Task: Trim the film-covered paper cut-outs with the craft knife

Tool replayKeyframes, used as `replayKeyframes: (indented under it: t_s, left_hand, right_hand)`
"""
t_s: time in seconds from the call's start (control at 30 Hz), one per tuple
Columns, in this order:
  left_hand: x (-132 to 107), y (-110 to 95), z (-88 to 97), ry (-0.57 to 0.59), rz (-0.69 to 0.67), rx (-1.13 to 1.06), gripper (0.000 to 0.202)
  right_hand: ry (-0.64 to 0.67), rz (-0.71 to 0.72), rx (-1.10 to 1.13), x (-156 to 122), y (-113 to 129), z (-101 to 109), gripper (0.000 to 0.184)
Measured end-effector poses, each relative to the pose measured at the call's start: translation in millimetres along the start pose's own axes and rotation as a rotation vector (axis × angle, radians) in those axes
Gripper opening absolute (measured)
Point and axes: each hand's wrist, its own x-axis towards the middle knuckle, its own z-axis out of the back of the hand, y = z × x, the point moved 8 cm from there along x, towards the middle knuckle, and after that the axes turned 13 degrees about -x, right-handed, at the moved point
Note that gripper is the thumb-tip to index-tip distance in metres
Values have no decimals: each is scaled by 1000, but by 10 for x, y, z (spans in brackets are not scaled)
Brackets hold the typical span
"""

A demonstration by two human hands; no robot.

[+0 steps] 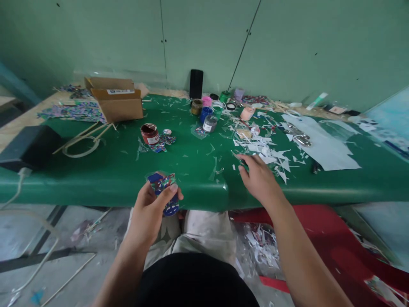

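My left hand (153, 200) is closed on a flat, multicoloured patterned piece (171, 207) in blue, red, green and white, held at the table's front edge. Its thumb lies across the face, and clear film seems to stick out around it. My right hand (260, 179) reaches over the table beside a heap of white paper scraps (271, 155). Thumb and forefinger are apart there; a thin clear sliver lies by the fingertips, and whether they touch it is unclear. An open jar of dark red paint (150, 134) stands beyond my left hand, next to patterned offcuts (159, 146).
Several paint jars (210, 123) and a black phone (196, 84) stand at the back. A cardboard box (123, 106), sticks, a tape ring (81, 147) and a dark block (30, 147) are left. Scissors (298, 135) lie on white sheet (329, 147) at right. A red chair (319, 238) is below.
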Motion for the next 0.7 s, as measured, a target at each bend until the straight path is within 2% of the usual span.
replayKeyframes:
  t_s: [0.1, 0.17, 0.23, 0.33, 0.37, 0.4, 0.43, 0.47, 0.5, 0.53, 0.6, 0.63, 0.7]
  left_hand:
    - [3, -41, 31, -25, -26, -20, 19]
    - [16, -58, 60, -50, -40, -31, 18]
    - [30, -65, 79, -68, -53, -44, 17]
    - [35, -63, 78, -76, -66, -54, 16]
    - [31, -60, 73, -75, -65, -54, 16]
    - [25, -58, 66, -71, -62, -53, 16]
    - [17, -60, 60, -65, -60, -54, 16]
    - [10, -63, 54, -57, -57, -55, 16]
    - [4, -72, 51, -49, -57, -59, 15]
    - [-1, -85, 53, -46, -63, -64, 15]
    - [-4, -110, 66, -57, -81, -73, 15]
    - [-3, -115, 71, -65, -85, -77, 16]
    - [1, -102, 65, -75, -81, -81, 17]
  right_hand:
    - [0, 29, -36, 282, 30, -146, 38]
    - [-95, 56, -11, 227, 197, -46, 35]
    - [-209, 173, 114, -76, 540, 91, 29]
    - [-114, 568, 381, -870, 1217, -26, 33]
    - [1, 701, 412, -1160, 1375, -179, 34]
    - [179, 821, 411, -1437, 1458, -394, 36]
    - [324, 863, 381, -1644, 1416, -602, 37]
    - [451, 796, 308, -1747, 1243, -816, 36]
    - [554, 633, 201, -1762, 952, -1011, 32]
    - [563, 497, 118, -1730, 648, -1095, 32]
    - [548, 310, 6, -1641, 165, -1119, 36]
    - [535, 247, -34, -1603, 33, -1094, 38]
    - [501, 188, -78, -1569, 55, -1033, 42]
